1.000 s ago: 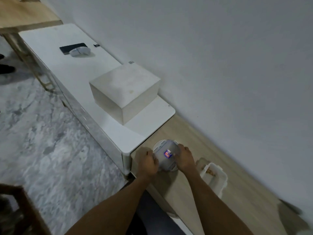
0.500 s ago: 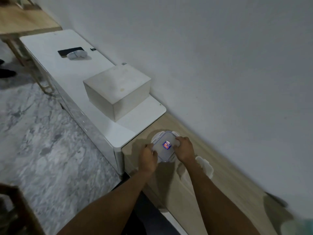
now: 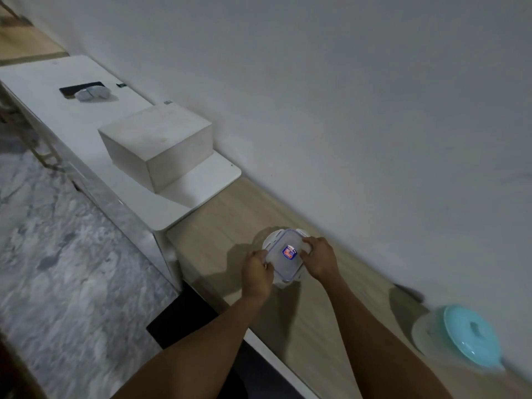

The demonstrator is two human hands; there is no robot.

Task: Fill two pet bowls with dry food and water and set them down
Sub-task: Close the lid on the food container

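Observation:
A clear plastic food container with a snap lid and a red and blue label is held between both hands over a white round bowl on the wooden counter. My left hand grips the container's left edge. My right hand grips its right edge. Most of the bowl is hidden under the container. Whether the container touches the bowl I cannot tell. A jug with a turquoise lid lies blurred at the right end of the counter.
A white cabinet top adjoins the counter on the left, carrying a pale square box, a black phone and a small white case. The wall runs close behind. Marble floor lies to the left.
The view has swung to the right, bringing the turquoise-lidded jug into sight. The white tub with food beside my right arm is no longer seen. Both hands keep hold of the container.

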